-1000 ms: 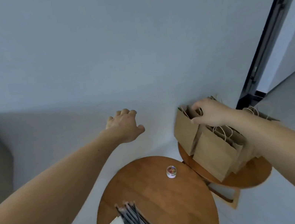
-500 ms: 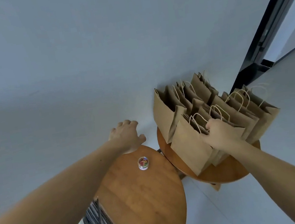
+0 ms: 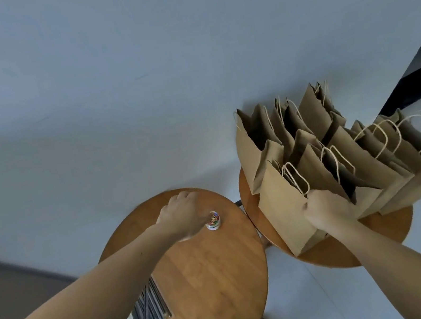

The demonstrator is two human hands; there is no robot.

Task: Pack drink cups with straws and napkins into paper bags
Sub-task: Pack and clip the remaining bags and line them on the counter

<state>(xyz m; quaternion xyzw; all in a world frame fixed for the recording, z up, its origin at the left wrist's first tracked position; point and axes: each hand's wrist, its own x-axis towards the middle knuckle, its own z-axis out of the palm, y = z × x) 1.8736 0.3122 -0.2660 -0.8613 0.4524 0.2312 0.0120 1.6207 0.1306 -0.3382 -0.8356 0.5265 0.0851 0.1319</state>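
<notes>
Right hand point(image 3: 326, 209) clenched on the top edge of the nearest paper bag point(image 3: 286, 219); other bags point(image 3: 345, 142) stand clustered behind it on the right round surface point(image 3: 384, 239). Left hand point(image 3: 182, 214) blurred beside a small clip jar point(image 3: 212, 220) on the left surface point(image 3: 210, 284), grip unclear; straws point(image 3: 150, 308) lie nearer.

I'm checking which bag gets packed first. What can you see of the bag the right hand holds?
The bag is plain brown paper with pale twisted-cord handles, standing upright and open at the front left of the cluster on the right table. Its inside is dark, contents hidden. The right hand grips its top edge by a handle; other bags lean against its back.
</notes>
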